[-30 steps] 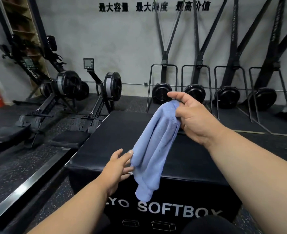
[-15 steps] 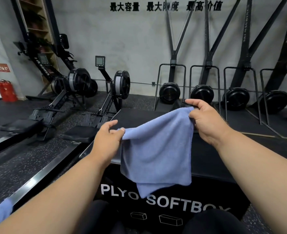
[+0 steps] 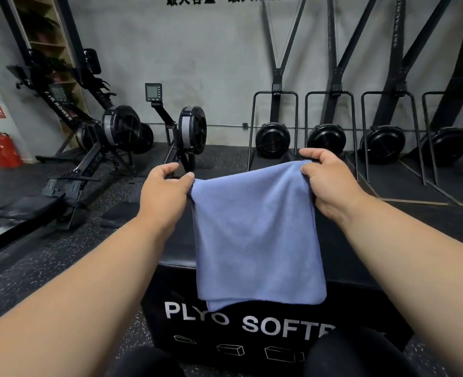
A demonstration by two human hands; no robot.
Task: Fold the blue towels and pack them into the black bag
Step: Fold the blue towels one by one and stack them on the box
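I see the blue towel [image 3: 257, 235] hanging flat in the air, spread between both hands and held up over the black plyo box [image 3: 361, 270]. Its top edge runs nearly level from one hand to the other, and the cloth drops in front of the box so that its lower hem overlaps the white lettering on the box's front face. At the bottom a second layer peeks out just below the front hem, so the towel looks doubled over.

My left hand [image 3: 165, 191] pinches the towel's upper left corner between thumb and curled fingers. My right hand [image 3: 325, 180] grips the upper right corner the same way, thumb on the near side and fingers wrapped over the top edge. Both forearms reach in from the lower corners of the view, and both hands sit at about the same height.

Dark-clad knees show at the bottom edge, just in front of the box. The box stands on speckled black rubber floor [image 3: 61, 270]. Behind and to the left stand two rowing machines [image 3: 116, 131], with red fire extinguishers [image 3: 3, 149] by the left wall. Along the grey back wall stands a row of ski-trainer machines [image 3: 327, 137] with round black flywheels. I cannot find the black bag in this view.
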